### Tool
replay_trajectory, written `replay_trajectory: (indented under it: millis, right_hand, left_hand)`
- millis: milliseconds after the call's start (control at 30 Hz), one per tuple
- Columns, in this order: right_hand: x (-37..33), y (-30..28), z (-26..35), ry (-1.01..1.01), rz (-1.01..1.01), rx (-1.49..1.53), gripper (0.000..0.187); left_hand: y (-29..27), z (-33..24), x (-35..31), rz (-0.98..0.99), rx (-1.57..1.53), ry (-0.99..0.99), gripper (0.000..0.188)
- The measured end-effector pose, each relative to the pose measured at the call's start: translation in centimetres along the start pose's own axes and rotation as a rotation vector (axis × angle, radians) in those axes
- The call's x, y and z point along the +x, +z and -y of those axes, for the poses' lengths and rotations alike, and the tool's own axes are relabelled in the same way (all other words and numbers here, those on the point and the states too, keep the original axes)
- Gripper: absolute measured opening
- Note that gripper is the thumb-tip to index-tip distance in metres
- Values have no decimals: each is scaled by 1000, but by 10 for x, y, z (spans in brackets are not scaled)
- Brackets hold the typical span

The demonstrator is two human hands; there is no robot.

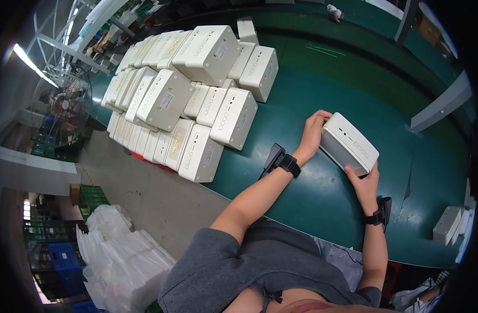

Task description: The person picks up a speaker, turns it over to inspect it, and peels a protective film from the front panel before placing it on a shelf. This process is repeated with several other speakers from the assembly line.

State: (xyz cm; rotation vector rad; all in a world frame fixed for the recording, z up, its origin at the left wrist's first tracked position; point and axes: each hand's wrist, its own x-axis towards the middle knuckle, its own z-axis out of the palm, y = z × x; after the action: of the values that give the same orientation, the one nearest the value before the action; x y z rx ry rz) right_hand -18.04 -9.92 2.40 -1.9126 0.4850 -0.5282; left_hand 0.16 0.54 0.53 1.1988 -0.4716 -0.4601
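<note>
- The box point(353, 138) is held over the right half of the green table point(307, 208), away from the near edge; whether its underside touches the top cannot be told.
- The side with the ports and four square buttons faces up, and the grey panel is turned toward the person.
- The left hand point(313, 133) is clamped on the box's left end, fingers bent around its far corner.
- The right hand point(365, 183) grips the near right corner, thumb on the grey panel; its other fingers are mostly hidden.
- Step in hand, as I judge it: handling or checking this one unit.
- The next move seems to call for a steady grip at both ends, turning or lowering the box level.
- A stack point(210, 49) of like boxes stands at the table's left end, well apart; another unit point(445, 225) sits by the near right corner.
</note>
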Motion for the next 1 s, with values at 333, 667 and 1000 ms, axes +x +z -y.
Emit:
replay_trajectory:
  millis: [333,667,1000]
  right_hand:
    - [1,-5,1,-19,6,0,59]
    - [4,-1,3,-22,15,33,61]
    - [2,-4,5,11,17,19,63]
  left_hand:
    - [3,1,-1,-4,-6,2,32]
    - [-3,-3,0,-22,90,6,33]
    - [-1,-2,0,22,78,1,36]
